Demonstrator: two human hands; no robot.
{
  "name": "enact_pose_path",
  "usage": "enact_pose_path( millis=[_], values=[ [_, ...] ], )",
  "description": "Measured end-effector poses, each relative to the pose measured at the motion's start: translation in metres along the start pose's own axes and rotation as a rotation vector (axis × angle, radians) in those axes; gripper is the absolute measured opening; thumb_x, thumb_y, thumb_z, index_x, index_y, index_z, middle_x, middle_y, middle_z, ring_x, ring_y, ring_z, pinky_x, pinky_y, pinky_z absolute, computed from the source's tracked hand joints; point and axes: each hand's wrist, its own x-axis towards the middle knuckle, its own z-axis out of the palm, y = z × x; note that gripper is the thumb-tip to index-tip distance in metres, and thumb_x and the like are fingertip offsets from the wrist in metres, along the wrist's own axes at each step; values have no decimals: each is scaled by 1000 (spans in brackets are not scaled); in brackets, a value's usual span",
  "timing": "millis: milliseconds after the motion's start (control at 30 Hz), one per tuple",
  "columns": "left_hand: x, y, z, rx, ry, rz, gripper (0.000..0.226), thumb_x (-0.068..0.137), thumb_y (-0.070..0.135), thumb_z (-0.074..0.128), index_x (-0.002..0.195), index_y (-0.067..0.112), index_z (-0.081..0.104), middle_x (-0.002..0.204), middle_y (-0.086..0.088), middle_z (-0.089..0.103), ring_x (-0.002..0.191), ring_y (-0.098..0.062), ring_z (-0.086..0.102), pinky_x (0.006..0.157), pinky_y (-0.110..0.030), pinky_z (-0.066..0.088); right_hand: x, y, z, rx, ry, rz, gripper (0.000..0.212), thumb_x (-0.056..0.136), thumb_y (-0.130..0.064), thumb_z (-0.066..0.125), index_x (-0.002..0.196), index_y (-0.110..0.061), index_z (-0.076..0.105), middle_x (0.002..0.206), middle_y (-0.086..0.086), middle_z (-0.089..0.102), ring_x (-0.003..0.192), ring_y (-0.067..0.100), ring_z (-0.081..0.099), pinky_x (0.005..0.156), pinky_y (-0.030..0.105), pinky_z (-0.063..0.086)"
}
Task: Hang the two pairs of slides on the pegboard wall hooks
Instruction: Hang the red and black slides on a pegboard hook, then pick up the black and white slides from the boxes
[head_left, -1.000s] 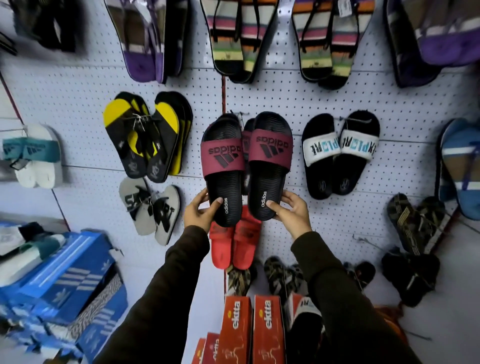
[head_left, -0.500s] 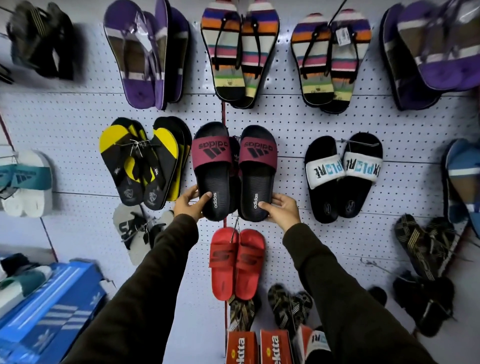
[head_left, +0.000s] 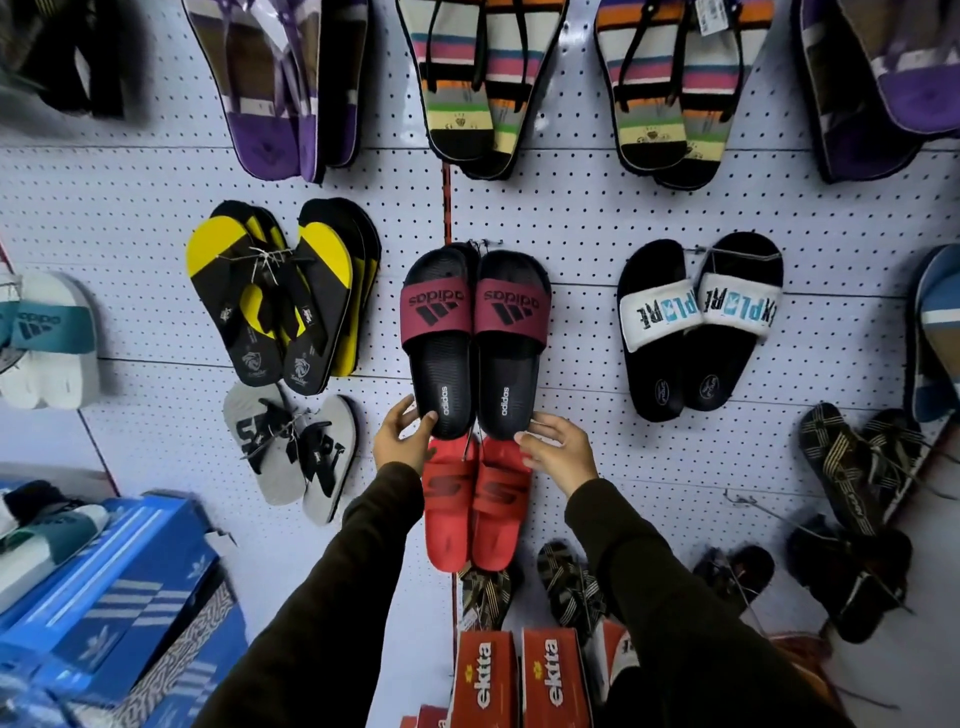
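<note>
Slides in hand: the pair of black moulded slides with maroon straps (head_left: 475, 343) hangs toe-up near the middle of the white perforated pegboard wall (head_left: 582, 218), apparently from a thin wire hook (head_left: 485, 242) at their top edge; whether they are fully seated on it cannot be told.
Left hand: the left hand (head_left: 402, 441) has loosely spread fingers, fingertips touching the heel of the left slide, not clamped on it.
Right hand: the right hand (head_left: 558, 449) is likewise spread, fingertips at the heel of the right slide.
Doing it well: steady both heels lightly, let the pair settle flat and level, then ease both hands away together so nothing swings off.
Other pair: red slides (head_left: 475, 506) hang just below, partly behind the hands.
Writing: "adidas" on each maroon strap and each black footbed; "EXPLORE" on the white-strapped black slides (head_left: 698, 322) to the right; "ektta" on the red cardboard boxes (head_left: 519, 680) below.
</note>
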Motion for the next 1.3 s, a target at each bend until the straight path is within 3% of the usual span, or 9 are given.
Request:
enact_pose_path(
  millis=[167, 367, 567, 700, 833, 933, 1033, 1167, 1300],
  values=[
    [-39, -57, 3, 48, 47, -70, 48, 89, 12, 65, 135, 13, 50, 128, -6, 59, 105, -27, 61, 71, -35, 56, -22, 43, -26, -67, -12, 81, 48, 85, -5, 73, 131, -4, 60, 130, 15, 63, 107, 28, 67, 70, 24, 58],
    [-103, -134, 17, 256, -119, -226, 40, 91, 6, 61, 130, 1, 57, 127, -22, 63, 111, -35, 62, 102, -54, 48, -57, 110, -80, -200, 58, 225, 51, 83, -4, 74, 131, -3, 58, 129, 18, 65, 118, 35, 64, 97, 47, 55],
    [-157, -208, 28, 470, -263, -353, 36, 92, 4, 59, 127, -4, 59, 118, -26, 66, 101, -30, 64, 74, -25, 52, -104, 180, -161, -371, 203, 426, 55, 83, -11, 76, 134, -3, 58, 138, 17, 60, 127, 33, 57, 95, 28, 44],
    [-188, -255, 40, 645, -425, -490, 43, 93, 13, 59, 135, 5, 54, 126, -15, 63, 117, -35, 61, 92, -42, 51, -136, 229, -217, -499, 258, 691, 77, 83, -26, 76, 149, -6, 40, 150, 17, 48, 137, 35, 48, 112, 45, 41],
    [-211, -290, 66, 815, -588, -597, 64, 95, 21, 57, 151, 5, 30, 154, -16, 38, 140, -32, 41, 115, -41, 36, -163, 265, -249, -521, 255, 900, 80, 84, -33, 73, 150, -5, 37, 152, 16, 45, 137, 37, 47, 112, 43, 42],
    [-218, -309, 84, 924, -640, -638, 65, 94, 25, 57, 150, 4, 28, 152, -19, 40, 139, -34, 42, 113, -38, 34, -169, 283, -254, -484, 218, 931, 62, 87, -24, 71, 142, -1, 51, 143, 17, 57, 130, 34, 56, 97, 29, 53],
    [-220, -321, 94, 997, -585, -662, 60, 93, 24, 58, 145, 5, 35, 145, -21, 49, 132, -37, 48, 110, -42, 39, -167, 299, -255, -312, 285, 966, 52, 90, -6, 66, 140, 0, 53, 140, 21, 57, 123, 39, 60, 47, 11, 52],
    [-218, -330, 95, 1050, -503, -666, 55, 88, 22, 66, 137, 5, 49, 136, -18, 59, 126, -33, 56, 109, -39, 44, -165, 305, -258, -127, 337, 1004, 52, 86, 9, 63, 136, 0, 51, 139, 25, 55, 123, 49, 56, 83, 49, 56],
    [-219, -335, 91, 966, -455, -785, 48, 84, 21, 71, 128, 4, 60, 126, -16, 67, 117, -31, 63, 106, -38, 48, -169, 303, -269, -49, 358, 1031, 52, 84, 10, 65, 134, 6, 52, 136, 26, 57, 122, 45, 58, 86, 48, 56]
  ],
)
